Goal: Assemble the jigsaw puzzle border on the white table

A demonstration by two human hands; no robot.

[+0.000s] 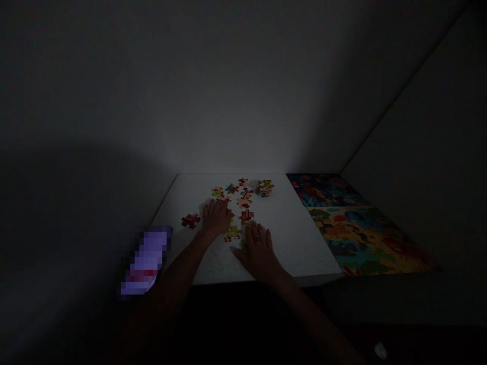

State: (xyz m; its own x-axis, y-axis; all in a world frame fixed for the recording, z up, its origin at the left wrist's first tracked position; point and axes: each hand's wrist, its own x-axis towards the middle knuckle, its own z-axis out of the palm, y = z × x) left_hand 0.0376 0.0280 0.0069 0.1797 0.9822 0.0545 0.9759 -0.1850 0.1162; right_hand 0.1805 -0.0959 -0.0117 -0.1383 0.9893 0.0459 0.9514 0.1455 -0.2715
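We see the left fingers (211,205) stretched forward, slightly bent and released, their tips over the near side of the scattered puzzle pieces (244,202). The right fingers (249,234) are extended, a little apart and released too, with a ring on one and the thumb angled out leftward. The left hand (216,219) and right hand (259,255) are both palm down and low over the white counter (299,243), the left reaching farther forward, the right nearer the front edge. We see the forearms slant in from the lower corners and converge

Between our hands lies a yellow-green piece (233,233); the scattered ones spread beyond it. A red piece (190,220) lies apart, left of the left hand, and a stack of pieces (264,188) stands beyond the right. Farther right we see a dark blue picture (317,190) and a brighter animal picture (365,235), and at left a pixelated purple object (146,258)
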